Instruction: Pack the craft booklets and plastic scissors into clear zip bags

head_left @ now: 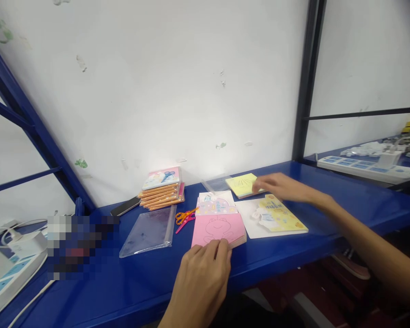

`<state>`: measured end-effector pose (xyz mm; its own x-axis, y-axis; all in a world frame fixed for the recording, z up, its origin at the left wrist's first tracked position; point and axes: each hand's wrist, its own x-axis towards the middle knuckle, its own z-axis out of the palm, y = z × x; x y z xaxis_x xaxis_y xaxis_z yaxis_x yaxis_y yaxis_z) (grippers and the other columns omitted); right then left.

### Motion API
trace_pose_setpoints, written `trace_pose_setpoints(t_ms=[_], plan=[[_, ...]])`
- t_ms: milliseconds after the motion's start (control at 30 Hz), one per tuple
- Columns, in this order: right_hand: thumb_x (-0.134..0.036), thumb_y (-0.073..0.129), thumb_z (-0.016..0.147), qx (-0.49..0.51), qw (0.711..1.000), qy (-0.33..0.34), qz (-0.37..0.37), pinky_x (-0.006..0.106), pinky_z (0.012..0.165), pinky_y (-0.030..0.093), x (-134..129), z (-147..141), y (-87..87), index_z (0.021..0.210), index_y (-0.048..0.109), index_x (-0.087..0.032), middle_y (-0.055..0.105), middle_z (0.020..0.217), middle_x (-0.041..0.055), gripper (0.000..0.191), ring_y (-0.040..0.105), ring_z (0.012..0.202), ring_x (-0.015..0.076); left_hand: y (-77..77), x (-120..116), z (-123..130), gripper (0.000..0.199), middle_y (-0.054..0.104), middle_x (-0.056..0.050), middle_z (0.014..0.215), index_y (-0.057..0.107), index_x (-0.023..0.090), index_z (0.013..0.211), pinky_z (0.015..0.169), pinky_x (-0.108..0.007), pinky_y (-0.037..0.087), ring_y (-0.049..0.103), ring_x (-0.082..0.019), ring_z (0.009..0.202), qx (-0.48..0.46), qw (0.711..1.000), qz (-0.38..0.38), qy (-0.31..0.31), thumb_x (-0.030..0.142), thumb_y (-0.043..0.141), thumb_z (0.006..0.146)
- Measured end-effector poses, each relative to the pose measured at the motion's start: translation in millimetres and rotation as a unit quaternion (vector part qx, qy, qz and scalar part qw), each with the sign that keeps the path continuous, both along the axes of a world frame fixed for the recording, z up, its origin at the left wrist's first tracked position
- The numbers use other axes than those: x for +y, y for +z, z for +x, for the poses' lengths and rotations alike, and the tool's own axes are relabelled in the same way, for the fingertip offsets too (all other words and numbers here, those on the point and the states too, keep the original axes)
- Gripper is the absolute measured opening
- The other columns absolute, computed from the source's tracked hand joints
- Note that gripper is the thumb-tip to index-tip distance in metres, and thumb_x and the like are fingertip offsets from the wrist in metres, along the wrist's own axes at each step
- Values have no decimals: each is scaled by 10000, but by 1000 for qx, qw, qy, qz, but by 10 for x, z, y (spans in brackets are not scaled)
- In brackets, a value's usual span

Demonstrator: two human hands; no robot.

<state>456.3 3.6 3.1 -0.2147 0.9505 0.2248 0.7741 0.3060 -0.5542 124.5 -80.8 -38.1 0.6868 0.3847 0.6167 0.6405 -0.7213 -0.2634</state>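
My left hand rests on the lower edge of a pink pad with a frog line drawing, its fingers bent over the paper. At the right, my right hand reaches over the right end of a yellow pad, fingertips at its edge; whether they grip it is unclear. A yellow-covered booklet lies below my right hand, joined to or overlapping a white sheet. Orange scissors and pink scissors lie left of the pink pad.
A stack of booklets stands near the wall, beside a black phone-like object. A clear zip pouch lies at the left, another behind. Power strips sit at the far left and on the right-hand table.
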Motion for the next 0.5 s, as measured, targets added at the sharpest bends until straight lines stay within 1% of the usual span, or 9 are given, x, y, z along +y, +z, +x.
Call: trace_pose_setpoints(t_ms=[67,133,200,333,433,500], plan=[[-659,400,976,-24,999,24,-8,325,605,449,-98,-101,-116,1037,734,-269,744,979,48,517,605,668,197,11,-3,8,150,727,-17,781,611,174,991,527,-356,497,668,-200,573,-12,1000,12,-5,97,488,957],[-625,392,993,-43,999,32,0,346,678,448,-127,-159,-212,1097,724,-272,744,975,49,495,631,762,227,30,-10,16,147,723,-8,759,617,174,974,510,-358,484,659,-196,560,-30,999,28,-14,92,498,949],[-609,374,1006,-52,998,28,8,358,717,436,-136,-191,-279,1093,723,-260,741,957,57,502,639,812,246,49,-25,26,144,715,5,722,625,175,950,490,-358,469,644,-188,534,-50,998,43,-23,88,511,939],[-637,362,1001,-15,1000,8,-1,340,653,417,-225,-260,-339,1003,726,-245,719,867,62,534,621,742,244,62,-77,53,101,716,7,698,637,160,924,496,-325,467,655,-157,536,-103,991,67,-50,104,554,935],[-639,352,1008,25,999,41,-23,331,658,422,-340,-348,-343,985,712,-246,701,866,57,534,599,738,228,58,-121,73,74,735,-8,730,647,132,976,548,-289,491,686,-140,585,-141,984,78,-73,109,600,924],[-643,345,1012,61,994,76,-45,307,622,413,-401,-418,-334,973,699,-245,674,854,48,535,561,689,191,50,-142,90,76,738,-9,734,655,129,976,559,-278,495,690,-135,594,-142,983,78,-84,107,613,917]])
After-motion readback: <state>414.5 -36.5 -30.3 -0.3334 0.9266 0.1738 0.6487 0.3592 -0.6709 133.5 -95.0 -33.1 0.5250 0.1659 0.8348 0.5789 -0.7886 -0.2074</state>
